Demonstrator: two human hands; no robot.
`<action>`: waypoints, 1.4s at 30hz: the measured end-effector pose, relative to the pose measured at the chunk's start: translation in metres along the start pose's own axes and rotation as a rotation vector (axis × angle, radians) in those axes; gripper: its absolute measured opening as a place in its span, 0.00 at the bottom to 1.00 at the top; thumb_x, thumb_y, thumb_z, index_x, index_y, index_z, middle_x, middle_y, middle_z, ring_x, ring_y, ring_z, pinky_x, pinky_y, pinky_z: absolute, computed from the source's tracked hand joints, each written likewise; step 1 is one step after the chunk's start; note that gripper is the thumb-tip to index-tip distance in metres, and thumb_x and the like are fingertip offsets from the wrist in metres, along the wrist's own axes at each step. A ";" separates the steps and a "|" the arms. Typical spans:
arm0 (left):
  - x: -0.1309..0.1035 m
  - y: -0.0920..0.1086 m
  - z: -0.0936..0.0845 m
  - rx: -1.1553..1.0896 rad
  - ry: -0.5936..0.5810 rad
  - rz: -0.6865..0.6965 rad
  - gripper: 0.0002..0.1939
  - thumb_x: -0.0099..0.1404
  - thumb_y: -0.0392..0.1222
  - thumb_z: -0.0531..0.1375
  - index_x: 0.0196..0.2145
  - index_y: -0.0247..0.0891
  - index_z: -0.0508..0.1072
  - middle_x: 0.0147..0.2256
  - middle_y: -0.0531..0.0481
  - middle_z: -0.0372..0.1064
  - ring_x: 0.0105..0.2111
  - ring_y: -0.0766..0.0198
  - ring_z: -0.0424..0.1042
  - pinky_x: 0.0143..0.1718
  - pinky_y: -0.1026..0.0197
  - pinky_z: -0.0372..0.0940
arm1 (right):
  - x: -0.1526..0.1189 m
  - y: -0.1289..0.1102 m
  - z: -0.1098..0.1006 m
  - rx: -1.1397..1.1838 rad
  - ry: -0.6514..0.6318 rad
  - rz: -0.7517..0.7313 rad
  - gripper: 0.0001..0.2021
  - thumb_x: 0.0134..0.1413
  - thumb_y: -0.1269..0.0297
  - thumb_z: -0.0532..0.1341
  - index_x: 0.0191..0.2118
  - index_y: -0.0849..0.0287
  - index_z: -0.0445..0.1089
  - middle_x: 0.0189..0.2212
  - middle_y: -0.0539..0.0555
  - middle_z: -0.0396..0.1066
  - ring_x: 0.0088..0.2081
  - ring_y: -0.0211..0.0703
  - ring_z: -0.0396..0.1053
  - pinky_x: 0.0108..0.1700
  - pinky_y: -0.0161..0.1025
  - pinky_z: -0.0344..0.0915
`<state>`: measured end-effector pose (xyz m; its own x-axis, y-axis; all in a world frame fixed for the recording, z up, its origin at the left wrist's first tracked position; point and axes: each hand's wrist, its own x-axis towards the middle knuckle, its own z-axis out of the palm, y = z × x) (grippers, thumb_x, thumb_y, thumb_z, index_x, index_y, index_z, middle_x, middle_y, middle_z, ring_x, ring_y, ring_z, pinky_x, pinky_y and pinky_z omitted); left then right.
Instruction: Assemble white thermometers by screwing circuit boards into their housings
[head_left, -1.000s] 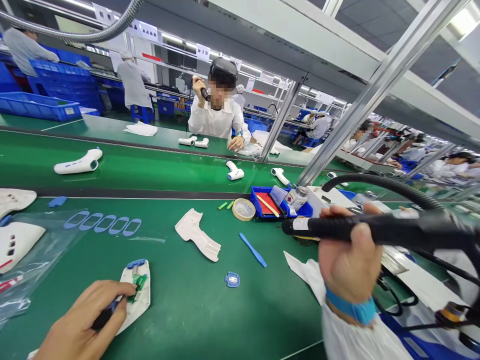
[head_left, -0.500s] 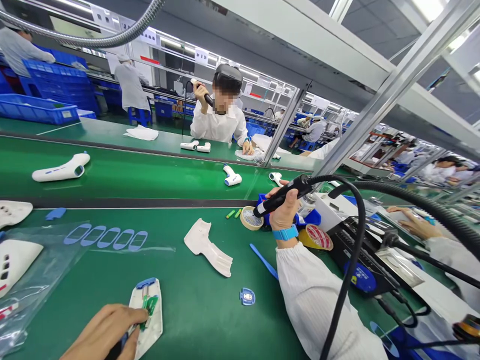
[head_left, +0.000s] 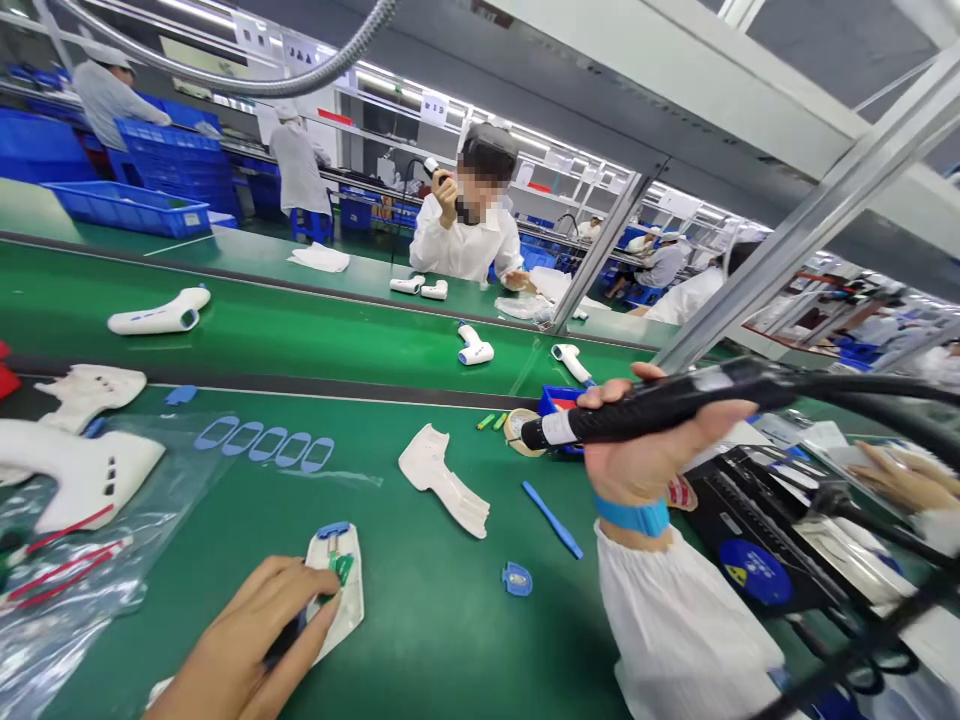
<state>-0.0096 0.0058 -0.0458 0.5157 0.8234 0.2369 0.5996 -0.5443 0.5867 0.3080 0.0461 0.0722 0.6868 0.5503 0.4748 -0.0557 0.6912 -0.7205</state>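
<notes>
My left hand (head_left: 259, 635) closes around a white handset housing half (head_left: 352, 590). Fingertips rest at a small green circuit board (head_left: 342, 568) inside it, and a blue part (head_left: 334, 529) sits at its top end. My right hand (head_left: 637, 468) grips a black corded electric screwdriver (head_left: 660, 408), held almost level. Its tip points left, over a round pale dish (head_left: 513, 421) of small metal bits; I cannot tell whether they touch. Between my hands lie another white housing half (head_left: 442, 475), a blue stick tool (head_left: 553, 520) and a small blue part (head_left: 517, 579).
Blue frames (head_left: 266, 443) and white housings (head_left: 90, 470) lie on clear plastic at left. White handsets (head_left: 161, 312) rest on the green belt (head_left: 330, 345). A black box (head_left: 750, 540) with cables stands at right, near a co-worker's hand (head_left: 900, 475). Another person (head_left: 469, 235) sits opposite.
My right hand and the screwdriver have come up closer to me, and the screwdriver has swung from slanted to nearly level. The view has shifted; my left hand keeps the housing.
</notes>
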 end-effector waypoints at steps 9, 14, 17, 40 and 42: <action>0.003 0.017 -0.011 -0.102 -0.081 -0.016 0.10 0.66 0.45 0.52 0.38 0.40 0.69 0.34 0.49 0.70 0.37 0.62 0.64 0.39 0.61 0.61 | -0.094 -0.027 0.055 0.166 -0.166 0.319 0.31 0.37 0.30 0.51 0.26 0.57 0.68 0.12 0.46 0.62 0.15 0.35 0.60 0.20 0.36 0.58; 0.003 0.015 -0.009 -0.133 -0.069 -0.006 0.12 0.64 0.48 0.55 0.39 0.39 0.71 0.32 0.50 0.69 0.35 0.61 0.62 0.37 0.60 0.61 | -0.118 -0.017 0.068 0.184 -0.165 0.363 0.31 0.39 0.31 0.49 0.27 0.56 0.68 0.12 0.46 0.62 0.15 0.36 0.60 0.19 0.35 0.57; 0.003 0.014 -0.009 -0.134 -0.047 0.013 0.11 0.63 0.47 0.56 0.38 0.38 0.71 0.32 0.50 0.69 0.35 0.61 0.62 0.37 0.60 0.60 | -0.126 -0.014 0.071 0.183 -0.148 0.405 0.31 0.37 0.29 0.50 0.27 0.57 0.67 0.12 0.46 0.62 0.15 0.36 0.60 0.19 0.36 0.58; 0.005 0.013 -0.009 -0.117 -0.062 0.054 0.10 0.66 0.40 0.52 0.33 0.38 0.71 0.30 0.51 0.68 0.34 0.63 0.62 0.38 0.61 0.60 | -0.137 -0.013 0.081 0.171 -0.306 0.391 0.32 0.38 0.30 0.50 0.30 0.57 0.67 0.13 0.46 0.63 0.14 0.37 0.60 0.18 0.37 0.58; 0.004 0.012 -0.009 -0.127 -0.068 0.061 0.09 0.66 0.40 0.52 0.33 0.38 0.71 0.30 0.51 0.68 0.34 0.63 0.62 0.38 0.61 0.60 | -0.139 -0.014 0.083 0.162 -0.355 0.376 0.32 0.37 0.30 0.51 0.30 0.57 0.67 0.13 0.46 0.63 0.14 0.37 0.61 0.18 0.37 0.59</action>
<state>-0.0056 0.0042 -0.0302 0.5914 0.7745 0.2247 0.4860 -0.5646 0.6670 0.1535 -0.0013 0.0583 0.3129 0.8785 0.3610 -0.3809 0.4642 -0.7997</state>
